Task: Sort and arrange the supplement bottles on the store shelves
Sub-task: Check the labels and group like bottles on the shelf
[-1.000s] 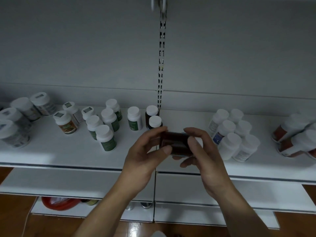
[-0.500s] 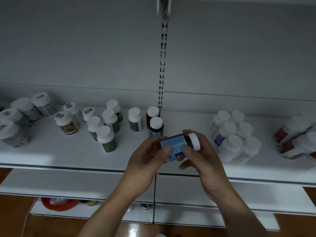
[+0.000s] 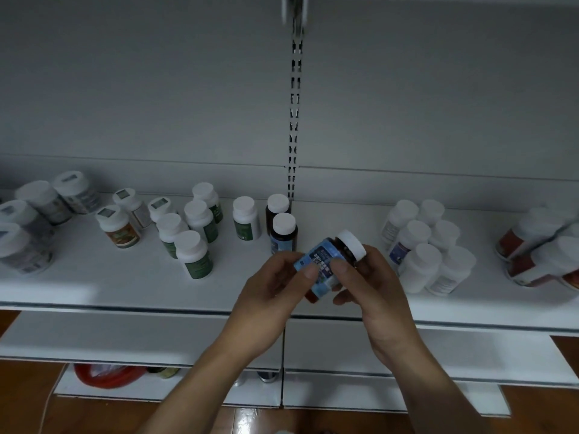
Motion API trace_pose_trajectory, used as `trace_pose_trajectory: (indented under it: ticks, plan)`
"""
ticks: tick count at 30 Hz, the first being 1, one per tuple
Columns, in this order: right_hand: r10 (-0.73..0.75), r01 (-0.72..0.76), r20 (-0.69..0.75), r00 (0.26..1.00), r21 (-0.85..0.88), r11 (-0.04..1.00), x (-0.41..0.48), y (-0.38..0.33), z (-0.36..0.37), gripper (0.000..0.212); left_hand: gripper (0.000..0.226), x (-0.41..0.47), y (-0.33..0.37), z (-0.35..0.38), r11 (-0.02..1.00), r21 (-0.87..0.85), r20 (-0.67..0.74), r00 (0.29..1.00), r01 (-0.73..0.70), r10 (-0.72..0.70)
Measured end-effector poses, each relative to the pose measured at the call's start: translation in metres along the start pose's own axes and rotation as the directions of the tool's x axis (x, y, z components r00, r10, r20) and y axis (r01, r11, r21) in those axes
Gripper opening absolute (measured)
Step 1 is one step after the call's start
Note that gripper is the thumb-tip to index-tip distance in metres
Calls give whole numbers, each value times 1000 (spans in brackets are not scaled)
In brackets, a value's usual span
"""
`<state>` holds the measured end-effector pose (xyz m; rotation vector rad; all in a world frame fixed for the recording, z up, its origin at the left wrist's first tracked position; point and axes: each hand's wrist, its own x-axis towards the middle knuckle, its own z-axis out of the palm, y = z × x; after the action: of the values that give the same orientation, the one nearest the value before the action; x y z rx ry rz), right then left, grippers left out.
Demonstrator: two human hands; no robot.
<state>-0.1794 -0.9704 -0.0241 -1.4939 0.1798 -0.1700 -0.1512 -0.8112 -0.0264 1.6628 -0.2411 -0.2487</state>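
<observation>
A dark brown bottle with a blue label [image 3: 326, 261] and a white cap is tilted, cap up and to the right, above the front of the white shelf [image 3: 125, 283]. My left hand [image 3: 272, 292] grips its lower end, thumb on the label. My right hand [image 3: 372, 286] holds its upper side, thumb on the label and fingers behind the cap. Just behind stand two matching dark bottles [image 3: 283, 230], one behind the other. Green-labelled bottles [image 3: 194, 255] cluster to the left, and white bottles [image 3: 423, 245] to the right.
Large grey-labelled bottles [image 3: 28, 233] crowd the far left and red-labelled ones [image 3: 539, 252] lean at the far right. An orange-labelled bottle [image 3: 117, 227] stands left of the green group. A slotted upright [image 3: 296, 120] runs up the back wall. Lower shelves [image 3: 125, 336] and a red object [image 3: 106, 374] lie below.
The bottle has been turned in both hands from showing its dark side to showing the blue label, then tilted so the white cap points up and right.
</observation>
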Motion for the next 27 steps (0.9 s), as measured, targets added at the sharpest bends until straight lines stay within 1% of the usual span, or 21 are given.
trace_pose_trajectory:
  ticks: [3,6,9,11,12,14,17,20,23,27]
  plan:
    - [-12,11,-20,1000,-43,999,0,3,0,49,47,-1,-5,-1,993,114,43,998,30,-35]
    - [-25,24,-4,1000,-184,983,-1,6,1,37,51,-4,-8,0,976,218,70,997,5,-21]
    - [-56,58,15,998,-371,927,-2,10,1,41,45,-3,-13,5,967,255,59,998,-7,-9]
    - [-62,63,17,998,-432,900,-2,13,-3,45,46,1,-23,8,964,267,10,1000,-5,3]
    - [-65,54,-8,998,-453,890,-2,14,-6,45,48,4,-29,10,963,269,-22,1000,0,6]
    - [-95,31,-105,990,-493,869,0,13,-15,42,51,12,-41,11,963,270,-97,995,23,4]
    - [-175,0,-242,954,-585,811,7,8,-38,39,55,28,-59,12,960,272,-185,983,68,-17]
    - [-182,-106,-348,920,-665,739,14,4,-63,45,59,39,-71,12,949,303,-224,974,90,-21]
    - [-197,-166,-382,903,-732,661,17,6,-80,53,63,44,-76,12,958,271,-240,970,95,-28]
    - [-175,-233,-400,900,-779,583,19,7,-86,54,65,48,-78,11,959,271,-243,970,85,-18]
